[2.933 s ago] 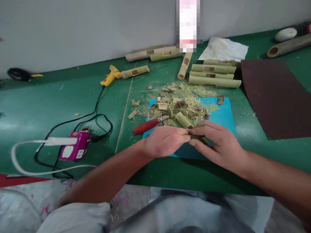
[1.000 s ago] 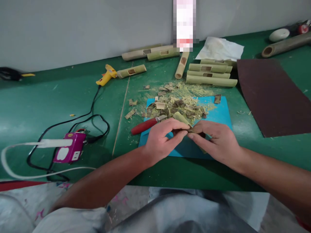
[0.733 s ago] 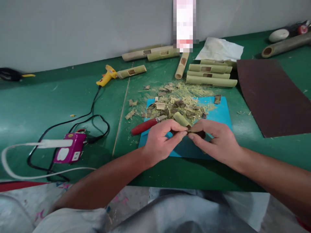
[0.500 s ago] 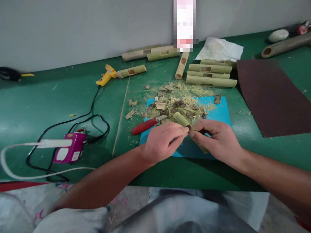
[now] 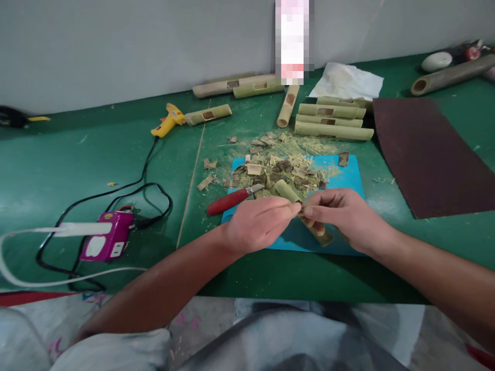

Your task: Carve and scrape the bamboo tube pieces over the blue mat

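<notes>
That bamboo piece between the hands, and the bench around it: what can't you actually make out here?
- Head view: the bamboo piece is hidden in the middle by the left hand and right hand.
- What the fingertips pinch: too small to tell.
- Upright object at the wall: blurred out.
- White cable: cut off by the left edge.

**Green bench against a plain grey wall**

A pale grey wall [image 5: 116, 41] fills the upper part of the frame, bare and evenly lit. Below it runs a bench [image 5: 58, 159] covered in a glossy green surface that catches soft reflections at the left. A thin seam [image 5: 193, 170] crosses the covering from the wall towards the lower edge, near the centre of the frame.
</notes>
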The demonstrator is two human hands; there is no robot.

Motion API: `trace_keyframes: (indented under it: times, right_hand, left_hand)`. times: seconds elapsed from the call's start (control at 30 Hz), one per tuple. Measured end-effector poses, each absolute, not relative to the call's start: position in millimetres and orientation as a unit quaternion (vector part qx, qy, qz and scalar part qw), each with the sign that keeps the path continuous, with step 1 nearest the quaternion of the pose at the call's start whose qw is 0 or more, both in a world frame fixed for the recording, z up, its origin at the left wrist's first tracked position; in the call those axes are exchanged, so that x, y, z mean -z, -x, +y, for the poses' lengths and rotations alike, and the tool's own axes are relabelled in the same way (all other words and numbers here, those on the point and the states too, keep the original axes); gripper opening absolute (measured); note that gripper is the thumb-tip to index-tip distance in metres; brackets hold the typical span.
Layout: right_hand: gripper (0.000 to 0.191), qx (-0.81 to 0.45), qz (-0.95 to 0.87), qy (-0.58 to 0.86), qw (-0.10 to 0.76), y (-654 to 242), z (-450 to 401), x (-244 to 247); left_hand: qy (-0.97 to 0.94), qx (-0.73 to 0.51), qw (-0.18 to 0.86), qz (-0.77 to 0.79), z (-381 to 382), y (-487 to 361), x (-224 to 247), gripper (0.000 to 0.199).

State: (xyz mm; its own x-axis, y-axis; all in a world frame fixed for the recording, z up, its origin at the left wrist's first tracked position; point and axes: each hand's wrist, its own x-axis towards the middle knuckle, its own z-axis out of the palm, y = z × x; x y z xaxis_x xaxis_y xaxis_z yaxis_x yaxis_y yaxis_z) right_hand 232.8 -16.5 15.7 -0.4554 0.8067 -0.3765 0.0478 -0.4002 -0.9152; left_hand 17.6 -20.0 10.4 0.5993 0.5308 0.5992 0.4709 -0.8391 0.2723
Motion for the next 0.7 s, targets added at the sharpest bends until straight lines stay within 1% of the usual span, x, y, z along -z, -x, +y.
trace_keyframes:
  times: [0.2,0.33,0.5,0.57,0.63,0.7]
  right_hand:
    - [0.030,-0.696,-0.474,0.467,0.271,-232.6,-17.2,-19.7]
    - [0.029,-0.699,-0.469,0.464,0.277,-231.6,-16.7,-17.8]
    - [0.032,-0.681,-0.491,0.458,0.293,-231.2,-15.7,-19.5]
    - [0.031,-0.664,-0.507,0.460,0.300,-231.0,-16.2,-20.5]
    - [0.030,-0.647,-0.525,0.460,0.306,-230.7,-17.2,-20.9]
    - [0.030,-0.633,-0.540,0.459,0.310,-230.4,-18.7,-20.7]
  left_hand:
    - [-0.897,-0.359,0.003,0.257,-18.8,-17.9,-5.2,0.021]
    - [-0.887,-0.373,0.030,0.271,-19.9,-22.1,-6.3,0.020]
    - [-0.834,-0.417,0.159,0.324,-22.9,-31.5,-11.6,0.016]
    - [-0.799,-0.433,0.214,0.357,-23.3,-34.0,-12.2,0.011]
    - [-0.765,-0.429,0.274,0.394,-24.0,-35.5,-11.8,0.008]
    - [-0.723,-0.421,0.350,0.422,-25.3,-36.1,-10.8,0.009]
